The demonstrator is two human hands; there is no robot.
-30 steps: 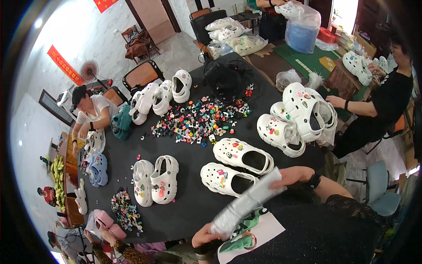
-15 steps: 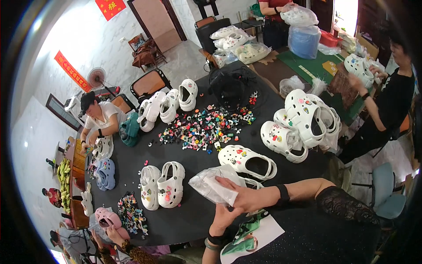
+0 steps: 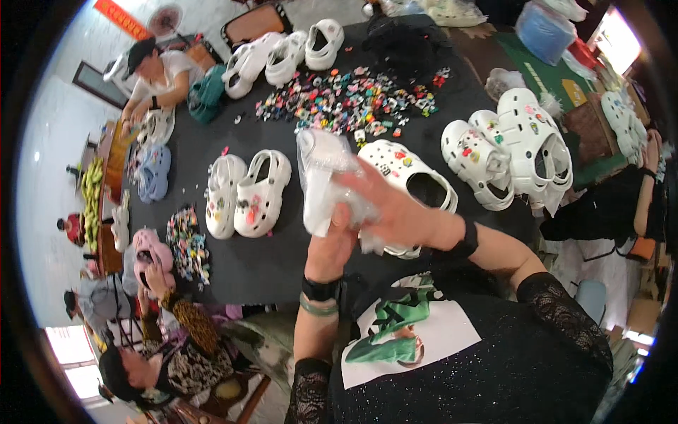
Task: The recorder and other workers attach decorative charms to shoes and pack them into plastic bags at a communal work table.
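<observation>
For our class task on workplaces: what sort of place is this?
Probably a small workshop: charm-dotted white clogs and a heap of colourful charms share a black table, with several people around it.

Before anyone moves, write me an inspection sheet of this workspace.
Surface: black table bearing white clogs and loose charms.
Work items: clear plastic bag, in hand; white clogs to its left and right.
Clutter: loose charms heaped mid-table; smaller charm pile at left.
Hands: left hand holds the bag; right hand, blurred, touches it.
Cables: nothing seen.
Surroundings: person in white beyond the table; another at left handles pink clogs.
</observation>
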